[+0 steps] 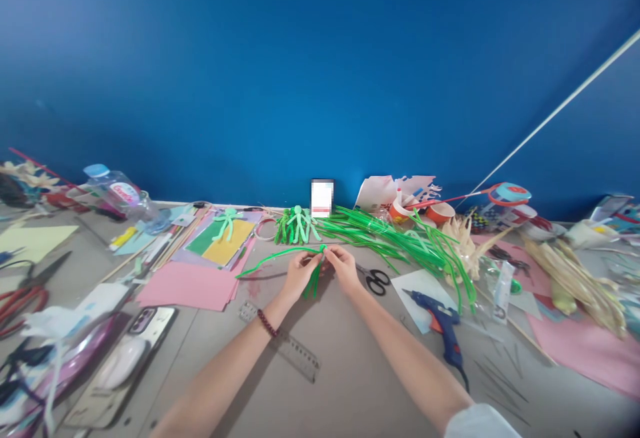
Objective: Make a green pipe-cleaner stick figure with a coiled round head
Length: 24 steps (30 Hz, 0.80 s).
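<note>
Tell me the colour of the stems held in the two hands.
The stems are bright green, seen best in the head view.

The light is bright and fairly soft. The wall (320,78) shows a pale haze on the left, glows clearer blue mid-scene and darkens toward the right. A soft shadow lies on the worktop (360,371) beside the left arm (240,345). The screen (321,197) is blown white, its border pixelated. Both sides look stretched and smeared; the held strands (313,281) lack crisp detail.
</note>
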### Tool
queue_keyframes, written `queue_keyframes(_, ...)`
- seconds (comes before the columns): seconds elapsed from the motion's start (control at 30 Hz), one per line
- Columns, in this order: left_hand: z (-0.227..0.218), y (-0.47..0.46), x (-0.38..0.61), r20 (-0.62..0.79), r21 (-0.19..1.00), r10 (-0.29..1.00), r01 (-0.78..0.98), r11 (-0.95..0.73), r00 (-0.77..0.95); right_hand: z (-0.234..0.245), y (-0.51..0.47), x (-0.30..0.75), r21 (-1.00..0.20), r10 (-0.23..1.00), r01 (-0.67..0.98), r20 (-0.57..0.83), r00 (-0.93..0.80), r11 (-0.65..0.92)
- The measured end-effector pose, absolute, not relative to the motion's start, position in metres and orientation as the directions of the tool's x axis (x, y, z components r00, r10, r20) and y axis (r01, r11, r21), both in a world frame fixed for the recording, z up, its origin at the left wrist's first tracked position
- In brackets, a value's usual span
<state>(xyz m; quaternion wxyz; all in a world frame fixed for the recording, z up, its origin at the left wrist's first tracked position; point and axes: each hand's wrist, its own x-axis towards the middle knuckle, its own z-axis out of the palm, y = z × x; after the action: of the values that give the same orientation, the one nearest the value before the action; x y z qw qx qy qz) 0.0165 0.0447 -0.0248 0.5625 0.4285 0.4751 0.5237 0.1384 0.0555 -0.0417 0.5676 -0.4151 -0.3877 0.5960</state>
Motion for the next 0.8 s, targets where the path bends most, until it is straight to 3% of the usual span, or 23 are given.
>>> queue_keyframes(0.23, -0.0176, 0.0412, 0.0192, -0.105, 0.967, 0.982, -0.214, 0.138, 0.16, -0.0379, 0.0585, 0.1435, -0.86, 0.982, -0.478, -0.122, -0.145, -0.177)
queue_keyframes(0.43, -0.0235, 0.0441, 0.0191, -0.111, 0.953, 0.98, -0.261, 0.152, 0.162, -0.036, 0.0596, 0.1444, -0.827, 0.966, -0.517, -0.116, -0.231, -0.223)
queue_keyframes(0.8, -0.0257, 0.0435, 0.0185, -0.127, 0.952, 0.986, -0.268, 0.151, 0.104, -0.0448, 0.0587, 0.1392, -0.83, 0.969, -0.525, -0.068, -0.237, -0.186)
